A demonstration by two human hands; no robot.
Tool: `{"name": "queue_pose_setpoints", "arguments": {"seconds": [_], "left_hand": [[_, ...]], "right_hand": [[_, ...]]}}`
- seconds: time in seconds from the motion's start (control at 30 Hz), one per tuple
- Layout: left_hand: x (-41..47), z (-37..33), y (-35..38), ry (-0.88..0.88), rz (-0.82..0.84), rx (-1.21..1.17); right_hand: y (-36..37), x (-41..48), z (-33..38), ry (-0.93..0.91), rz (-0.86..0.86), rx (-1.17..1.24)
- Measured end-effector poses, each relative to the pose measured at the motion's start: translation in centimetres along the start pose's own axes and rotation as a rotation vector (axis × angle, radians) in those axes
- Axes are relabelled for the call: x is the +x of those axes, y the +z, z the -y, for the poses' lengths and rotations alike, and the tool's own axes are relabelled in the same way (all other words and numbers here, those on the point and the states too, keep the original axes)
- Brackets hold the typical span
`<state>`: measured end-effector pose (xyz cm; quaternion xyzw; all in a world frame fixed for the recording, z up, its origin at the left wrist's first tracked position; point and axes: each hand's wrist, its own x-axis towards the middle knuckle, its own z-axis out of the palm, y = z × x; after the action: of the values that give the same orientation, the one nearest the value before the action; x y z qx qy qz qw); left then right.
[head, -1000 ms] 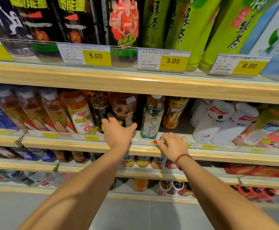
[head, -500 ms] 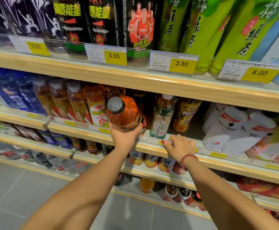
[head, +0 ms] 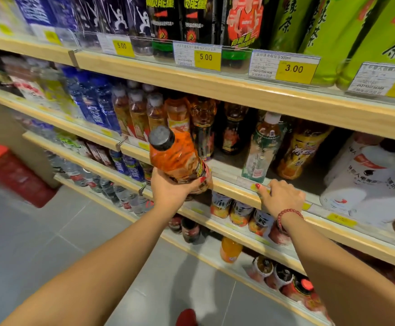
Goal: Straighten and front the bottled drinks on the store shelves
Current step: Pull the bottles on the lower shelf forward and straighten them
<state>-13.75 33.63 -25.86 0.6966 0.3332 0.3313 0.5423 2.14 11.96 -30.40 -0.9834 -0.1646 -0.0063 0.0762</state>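
My left hand (head: 171, 189) grips an orange drink bottle (head: 175, 158) with a dark cap, held tilted toward me in front of the second shelf's edge (head: 229, 188). The gap it stood in lies just behind, beside dark bottles (head: 233, 130) of the same kind. My right hand (head: 281, 196) rests with curled fingers on the shelf's front rail, below a green-labelled tea bottle (head: 261, 149) and an orange-yellow bottle (head: 297, 151). It holds nothing.
Amber tea bottles (head: 137, 114) and blue bottles (head: 93, 104) fill the shelf to the left, white jugs (head: 365, 177) to the right. Above stand black and green bottles behind price tags (head: 206, 58). Lower shelves hold more drinks. A red crate (head: 15, 177) sits on the grey floor.
My left hand has pulled the orange bottle off the shelf toward me and tipped it. The view has swung left. My right hand has stayed on the rail.
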Motion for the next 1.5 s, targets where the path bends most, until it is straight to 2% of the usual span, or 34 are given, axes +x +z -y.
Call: {"name": "queue_pose_setpoints", "arguments": {"seconds": [0.2, 0.43, 0.67, 0.77, 0.83, 0.93, 1.0, 1.13, 1.23, 1.5], "left_hand": [[-1.1, 2.5, -3.3, 0.004, -0.053, 0.112], [-1.6, 7.4, -4.4, -0.008, 0.071, 0.187], [-2.2, 13.1, -3.4, -0.073, 0.189, 0.106], [-1.7, 15.5, -3.1, -0.109, 0.234, 0.144], [-1.1, 17.1, -2.8, -0.146, 0.248, 0.145], [-0.2, 19.5, -2.2, -0.164, 0.257, 0.175], [0.5, 20.9, -1.7, -0.154, 0.256, 0.198], [2.1, 23.5, -0.6, -0.122, 0.225, 0.219], [2.9, 25.0, 0.5, -0.102, 0.176, 0.19], [4.5, 27.9, 2.3, -0.118, 0.189, 0.065]], "right_hand": [[-0.1, -0.6, 0.1, -0.029, -0.05, -0.037], [-0.3, -0.6, 0.3, -0.016, -0.052, -0.053], [0.8, -1.4, 0.8, -0.003, -0.222, -0.054], [1.8, -3.3, 1.5, -0.114, -0.417, 0.068], [3.7, -5.4, 2.7, -0.222, -0.464, 0.132], [8.7, -9.0, 4.8, -0.342, -0.28, 0.176], [12.4, -10.5, 5.3, -0.346, -0.148, 0.161], [17.7, -9.1, 4.2, -0.141, 0.056, 0.148], [20.4, -6.9, 3.1, -0.037, 0.091, 0.128], [25.3, -3.6, 1.9, 0.042, 0.118, 0.051]]}}
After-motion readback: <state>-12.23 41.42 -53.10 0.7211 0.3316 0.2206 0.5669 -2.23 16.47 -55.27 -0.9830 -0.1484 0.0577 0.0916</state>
